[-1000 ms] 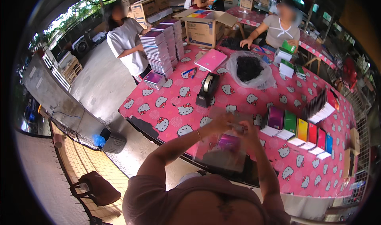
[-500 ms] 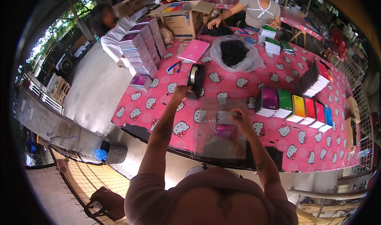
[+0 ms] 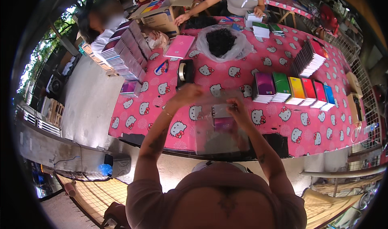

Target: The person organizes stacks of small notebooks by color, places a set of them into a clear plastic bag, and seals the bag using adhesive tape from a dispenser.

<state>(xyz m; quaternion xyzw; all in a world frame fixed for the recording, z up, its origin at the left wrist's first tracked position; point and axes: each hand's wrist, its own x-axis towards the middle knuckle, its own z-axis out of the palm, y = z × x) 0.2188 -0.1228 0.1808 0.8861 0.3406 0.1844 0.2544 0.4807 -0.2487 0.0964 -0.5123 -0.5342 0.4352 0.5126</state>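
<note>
A clear plastic bag (image 3: 206, 138) lies flat on the table in front of me, with a small purple spiral notebook (image 3: 223, 124) in or under it; I cannot tell which. My right hand (image 3: 239, 111) pinches the bag's upper right part, beside the notebook. Just in front of the black tape dispenser (image 3: 185, 73), my left hand (image 3: 189, 94) hovers at the bag's upper left with its fingers drawn together. Whatever sits between those fingertips is too small and blurred to make out.
Rows of coloured notebooks (image 3: 296, 89) stand at the right. Tall notebook stacks (image 3: 125, 53) rise at the left edge near a person in white. Beyond the dispenser are a pink notebook (image 3: 179, 46), a bag of black material (image 3: 220, 43) and an open carton (image 3: 159, 18). Another person sits opposite.
My left hand has left the tape dispenser and moved right toward the bag's upper edge. My right hand still pinches the plastic. The person opposite has shifted an arm toward the carton.
</note>
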